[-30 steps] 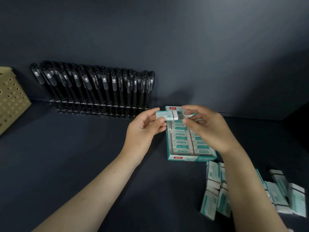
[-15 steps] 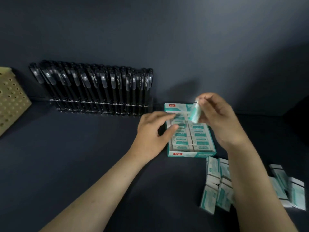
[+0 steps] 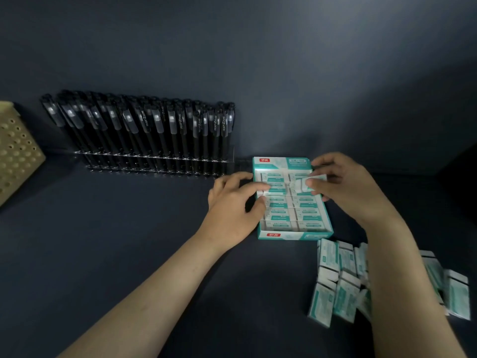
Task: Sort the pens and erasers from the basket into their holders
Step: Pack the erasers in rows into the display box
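Note:
A teal and white eraser box (image 3: 294,235) lies open on the dark table, filled with rows of wrapped erasers. My right hand (image 3: 346,187) pinches one wrapped eraser (image 3: 305,184) just above the box's upper right rows. My left hand (image 3: 236,202) rests at the box's left wall, its fingers reaching over the erasers in the left column. Several loose erasers (image 3: 335,285) lie on the table at the lower right, partly hidden by my right forearm. Black pens (image 3: 144,133) stand in a clear rack at the back left.
A tan perforated basket (image 3: 15,151) sits at the far left edge. A dark wall rises right behind the pen rack and the box. Dark table surface stretches between the basket and my left arm.
My right hand has lowered the eraser from above the box down to its upper right rows. My left hand, which gave up that eraser, has settled on the box's left side.

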`<state>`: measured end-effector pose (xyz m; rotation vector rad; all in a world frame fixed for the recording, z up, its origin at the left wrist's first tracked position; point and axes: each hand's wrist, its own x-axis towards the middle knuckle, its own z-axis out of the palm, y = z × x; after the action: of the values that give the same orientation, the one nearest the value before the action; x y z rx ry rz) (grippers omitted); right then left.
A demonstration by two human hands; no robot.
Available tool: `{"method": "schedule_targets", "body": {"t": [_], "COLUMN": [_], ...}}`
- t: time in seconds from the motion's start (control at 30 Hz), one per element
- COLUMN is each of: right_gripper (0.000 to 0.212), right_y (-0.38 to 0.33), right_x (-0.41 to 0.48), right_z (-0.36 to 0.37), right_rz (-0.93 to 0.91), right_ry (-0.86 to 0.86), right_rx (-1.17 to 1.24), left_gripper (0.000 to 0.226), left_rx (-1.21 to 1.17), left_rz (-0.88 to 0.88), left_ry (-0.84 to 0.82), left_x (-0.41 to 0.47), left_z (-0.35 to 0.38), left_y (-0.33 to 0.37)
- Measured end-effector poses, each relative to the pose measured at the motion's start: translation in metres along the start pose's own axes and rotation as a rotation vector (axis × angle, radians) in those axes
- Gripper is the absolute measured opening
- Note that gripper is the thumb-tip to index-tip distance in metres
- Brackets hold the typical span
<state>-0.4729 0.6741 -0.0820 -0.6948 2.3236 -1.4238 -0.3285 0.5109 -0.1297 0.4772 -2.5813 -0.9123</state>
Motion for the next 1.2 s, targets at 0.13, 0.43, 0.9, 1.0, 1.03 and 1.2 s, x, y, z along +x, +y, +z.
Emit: {"method": "schedule_targets", "body": {"t": [0.13,0.43,0.9,1.0,1.03,1.2], "right_gripper": [0.023,0.025,0.018,0.017,0.018,0.033], "right_y": [0.0,0.001,0.009,0.01,0.008,-0.012], "right_x": [0.0,-0.003,0.004,0.006,0.006,-0.007], "right_z": [0.002,-0.001,0.007,0.008,0.008,-0.01], "right_rz": [-0.012,-0.155,-0.297,-0.295,-0.281,-0.132], "right_ry": [-0.035,-0.102,-0.018,-0.018,-0.034,-0.109], "right_rx": [-0.029,-0.372,-0.529,-0.633,-0.639,-0.493], "left_gripper": [0.029,0.029,0.029,0.028,0.028,0.036], "left_rx": [-0.004,-0.016,-0.039,-0.041,-0.039,-0.052], "left_rz": [-0.001,0.015,0.018,0.012,0.007,0.081], "left_ry": [-0.009,0.009,0.026,0.029,0.034,0.118], "left_x": [0.0,0.001,0.001,0.002,0.002,-0.01], "left_z": [0.0,0.003,0.005,0.005,0.005,0.002], "left_y": [-0.001,-0.004,-0.005,-0.004,-0.004,0.004]}}
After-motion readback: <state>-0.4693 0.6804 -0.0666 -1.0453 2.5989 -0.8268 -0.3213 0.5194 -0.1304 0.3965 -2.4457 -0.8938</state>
